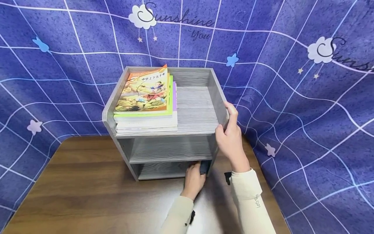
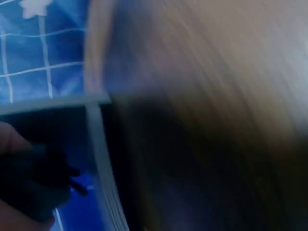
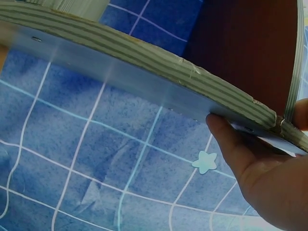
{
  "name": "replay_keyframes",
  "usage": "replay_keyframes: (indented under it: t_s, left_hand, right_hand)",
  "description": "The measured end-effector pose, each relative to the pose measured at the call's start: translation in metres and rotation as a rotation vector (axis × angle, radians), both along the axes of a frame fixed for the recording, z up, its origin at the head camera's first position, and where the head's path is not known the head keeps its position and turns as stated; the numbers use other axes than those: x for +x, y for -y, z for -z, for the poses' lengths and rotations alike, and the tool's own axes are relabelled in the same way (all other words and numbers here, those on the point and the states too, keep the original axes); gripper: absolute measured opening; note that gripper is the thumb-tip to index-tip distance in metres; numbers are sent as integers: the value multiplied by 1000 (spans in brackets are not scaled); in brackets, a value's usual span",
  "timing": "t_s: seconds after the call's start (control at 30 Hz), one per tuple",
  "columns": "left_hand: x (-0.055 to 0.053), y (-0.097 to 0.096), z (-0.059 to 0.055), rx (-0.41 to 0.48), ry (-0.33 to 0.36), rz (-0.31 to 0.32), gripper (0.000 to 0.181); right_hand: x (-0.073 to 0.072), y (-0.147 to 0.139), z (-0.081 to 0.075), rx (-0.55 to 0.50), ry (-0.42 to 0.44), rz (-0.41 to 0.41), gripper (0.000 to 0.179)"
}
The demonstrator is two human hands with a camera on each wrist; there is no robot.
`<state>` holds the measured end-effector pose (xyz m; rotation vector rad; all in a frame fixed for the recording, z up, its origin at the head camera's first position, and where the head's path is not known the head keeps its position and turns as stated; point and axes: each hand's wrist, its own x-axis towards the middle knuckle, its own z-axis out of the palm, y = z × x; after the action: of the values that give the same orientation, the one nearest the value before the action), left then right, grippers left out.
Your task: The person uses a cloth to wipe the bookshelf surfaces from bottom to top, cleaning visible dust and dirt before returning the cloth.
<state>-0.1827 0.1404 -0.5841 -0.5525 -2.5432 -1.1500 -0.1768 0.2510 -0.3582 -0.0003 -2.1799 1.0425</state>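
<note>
A grey wood-grain shelf unit (image 1: 172, 161) stands on the brown table. My left hand (image 1: 194, 180) reaches into its bottom compartment at the right end, holding a dark object (image 1: 204, 167). In the left wrist view the dark object (image 2: 29, 185) sits between thumb and fingers, with small black ends sticking out; its kind is too dark to tell. My right hand (image 1: 232, 139) grips the right side panel (image 1: 217, 97) near its front edge. On the left of the top shelf lies a stack of books (image 1: 146, 94), an illustrated cover uppermost.
The brown wooden table (image 1: 87, 182) extends left and in front of the unit. A blue-purple curtain (image 1: 87, 65) with a white grid, clouds and stars hangs behind and at both sides. A small black piece (image 1: 228, 178) shows beside the right sleeve.
</note>
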Motion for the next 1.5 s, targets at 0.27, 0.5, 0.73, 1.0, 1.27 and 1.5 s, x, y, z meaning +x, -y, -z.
replay_keyframes:
  t_s: [0.27, 0.5, 0.73, 1.0, 1.27, 1.5]
  left_hand:
    - [0, -4, 20, -233, 14, -56, 80]
    - [8, -29, 20, 78, 144, -102, 71]
    - [11, -32, 15, 225, 152, -84, 67]
    - [16, -38, -10, 349, 120, -129, 27]
    - [17, -41, -30, 572, 233, -121, 24]
    - [24, -39, -35, 1664, 636, 37, 48]
  right_hand:
    - [-2, 2, 0, -10, -10, -3, 78]
    - [-3, 5, 2, -20, -30, 5, 78]
    - [-3, 6, 2, -24, -21, 14, 78]
    - [-3, 5, 3, -35, -30, 4, 78]
    - [-1, 3, 1, -39, -5, 17, 77]
    - [-1, 1, 2, -51, 11, -18, 77]
